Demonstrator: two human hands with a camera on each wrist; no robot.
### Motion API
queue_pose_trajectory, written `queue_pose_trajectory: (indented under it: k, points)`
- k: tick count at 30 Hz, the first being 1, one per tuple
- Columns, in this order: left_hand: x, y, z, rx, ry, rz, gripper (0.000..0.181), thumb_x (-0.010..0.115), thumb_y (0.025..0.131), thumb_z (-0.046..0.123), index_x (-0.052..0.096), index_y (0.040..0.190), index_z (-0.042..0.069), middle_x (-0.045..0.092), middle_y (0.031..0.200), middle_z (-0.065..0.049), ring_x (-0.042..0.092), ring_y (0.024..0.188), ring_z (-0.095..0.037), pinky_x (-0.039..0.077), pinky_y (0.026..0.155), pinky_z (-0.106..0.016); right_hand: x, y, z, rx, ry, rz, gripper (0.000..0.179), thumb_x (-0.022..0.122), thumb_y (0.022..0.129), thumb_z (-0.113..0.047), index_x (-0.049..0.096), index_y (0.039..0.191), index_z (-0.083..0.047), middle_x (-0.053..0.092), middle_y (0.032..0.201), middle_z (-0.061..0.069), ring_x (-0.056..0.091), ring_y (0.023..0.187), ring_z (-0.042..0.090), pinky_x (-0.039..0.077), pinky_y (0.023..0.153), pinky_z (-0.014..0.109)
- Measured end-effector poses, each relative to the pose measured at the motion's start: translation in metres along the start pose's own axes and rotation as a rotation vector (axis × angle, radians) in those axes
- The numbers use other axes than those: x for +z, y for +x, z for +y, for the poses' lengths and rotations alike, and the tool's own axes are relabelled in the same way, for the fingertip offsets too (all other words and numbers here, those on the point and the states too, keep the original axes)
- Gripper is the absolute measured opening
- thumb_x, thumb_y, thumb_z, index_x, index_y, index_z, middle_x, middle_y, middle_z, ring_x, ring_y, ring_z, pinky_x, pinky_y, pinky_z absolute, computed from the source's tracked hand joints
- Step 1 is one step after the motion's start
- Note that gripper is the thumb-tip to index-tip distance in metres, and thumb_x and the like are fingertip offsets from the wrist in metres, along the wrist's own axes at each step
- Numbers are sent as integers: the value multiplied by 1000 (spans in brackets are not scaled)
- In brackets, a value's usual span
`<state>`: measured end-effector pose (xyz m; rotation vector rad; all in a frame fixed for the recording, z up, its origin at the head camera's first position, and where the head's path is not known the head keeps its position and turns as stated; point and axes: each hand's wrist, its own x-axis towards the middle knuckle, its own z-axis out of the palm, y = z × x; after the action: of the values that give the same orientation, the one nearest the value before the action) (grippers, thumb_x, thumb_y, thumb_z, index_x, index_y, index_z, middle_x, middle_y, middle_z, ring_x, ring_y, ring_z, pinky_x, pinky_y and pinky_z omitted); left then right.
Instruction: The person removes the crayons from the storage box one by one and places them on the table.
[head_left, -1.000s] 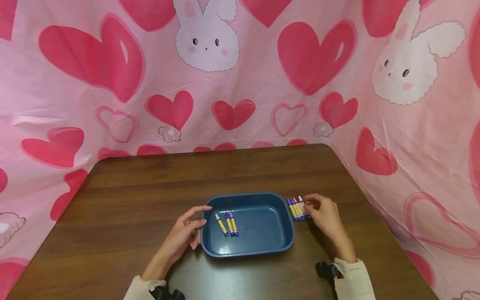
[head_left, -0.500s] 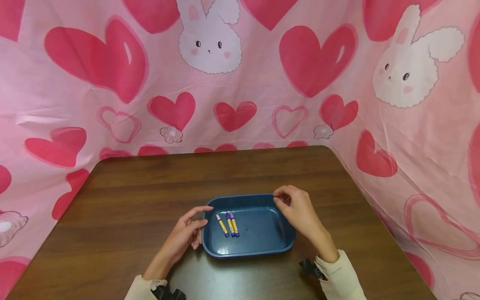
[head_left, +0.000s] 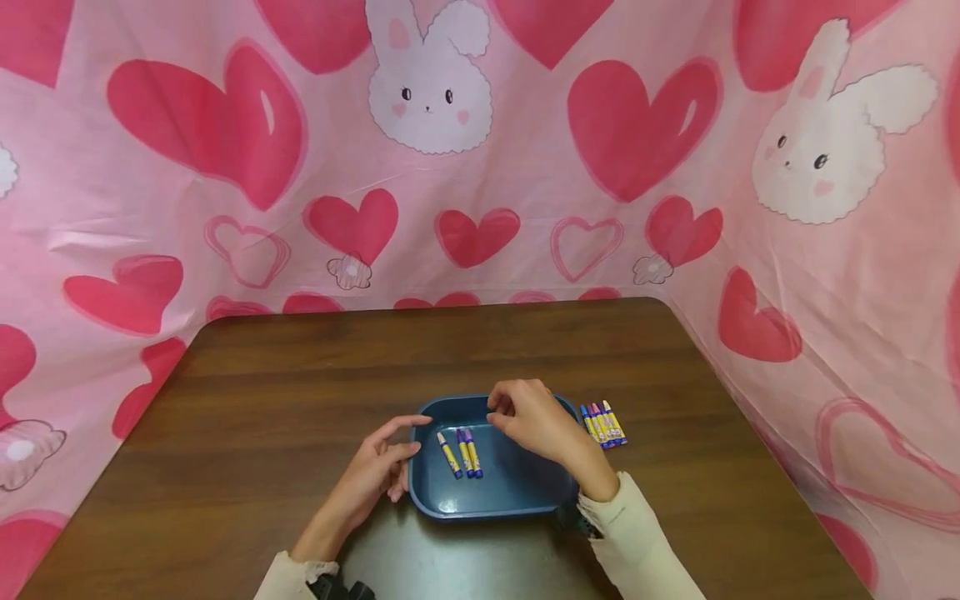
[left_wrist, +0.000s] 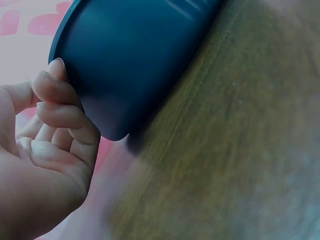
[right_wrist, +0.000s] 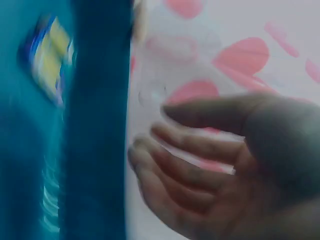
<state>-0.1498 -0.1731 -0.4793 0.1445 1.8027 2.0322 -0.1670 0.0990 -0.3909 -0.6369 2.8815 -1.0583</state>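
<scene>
A dark blue rectangular tray [head_left: 517, 492] lies on the table, with several crayons [head_left: 466, 454] in yellow wrappers, purple and pale-tipped, in its left part. My left hand [head_left: 367, 467] holds the tray's left end, index finger and thumb at the rim; the left wrist view shows the fingertips against the tray wall [left_wrist: 130, 55]. Above the tray's far side hangs my right hand [head_left: 536, 421], fingers loosely bent. In the right wrist view nothing shows between thumb and fingers [right_wrist: 185, 175]; that view is blurred. My right hand and forearm hide the tray's right part.
Right of the tray, several more crayons [head_left: 603, 425] lie side by side on the brown wooden table [head_left: 300, 375]. A pink cloth [head_left: 525, 183] with hearts and rabbits hangs behind the table and along its sides.
My right hand has moved left from the crayons on the table to above the tray, uncovering those crayons. The left hand stays at the tray's left end.
</scene>
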Motion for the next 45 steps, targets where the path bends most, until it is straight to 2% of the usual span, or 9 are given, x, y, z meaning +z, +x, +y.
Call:
queue_pose_trajectory:
  k: [7, 11, 18, 23, 28, 35, 45]
  points:
    - [3, 1, 1, 30, -18, -6, 43, 61, 99, 18, 50, 141, 13, 53, 58, -6, 47, 41, -15, 44, 42, -24, 25, 3, 10, 49, -28, -192, 12, 74, 87, -10, 71, 96, -2, 60, 70, -2, 54, 58, 11, 47, 53, 26]
    - [2, 0, 1, 23, -15, -6, 44, 60, 100, 18, 49, 142, 12, 53, 58, -5, 47, 42, -15, 44, 42, -24, 42, 2, 13, 52, -38, -230, 8, 74, 87, -12, 70, 88, -5, 56, 66, -4, 52, 55, 9, 43, 50, 24]
    - [1, -1, 0, 26, -17, -22, 45, 60, 100, 18, 47, 143, 10, 53, 56, -4, 47, 42, -14, 44, 42, -24, 65, 2, 16, 54, -103, -145, 21, 80, 80, -16, 63, 70, -14, 52, 60, -8, 48, 55, 8, 38, 51, 24]
    - [1, -2, 1, 28, -23, -8, 43, 59, 100, 17, 48, 142, 11, 52, 57, -4, 47, 41, -13, 43, 41, -24, 75, 5, 15, 59, -105, -109, 23, 83, 74, -16, 61, 67, -14, 51, 60, -9, 47, 56, 8, 38, 50, 23]
    - [1, -1, 1, 38, -24, -1, 42, 59, 100, 18, 50, 140, 12, 52, 58, -4, 46, 41, -13, 42, 42, -23, 76, 6, 14, 41, -136, -69, 18, 78, 74, -7, 61, 68, -13, 46, 58, -8, 45, 56, 9, 34, 49, 23]
    - [1, 0, 1, 29, -19, -12, 42, 60, 100, 20, 50, 141, 14, 53, 57, -4, 47, 42, -14, 44, 42, -24, 75, 5, 15, 16, -171, -67, 8, 76, 77, -8, 68, 78, -10, 48, 63, -7, 47, 62, 10, 38, 54, 23]
    - [1, 0, 0, 39, -22, -18, 42, 58, 101, 18, 48, 141, 11, 53, 57, -5, 48, 42, -13, 44, 42, -23, 74, 6, 15, -26, -144, -58, 17, 71, 79, -4, 62, 69, -14, 40, 57, -9, 41, 54, 7, 28, 46, 22]
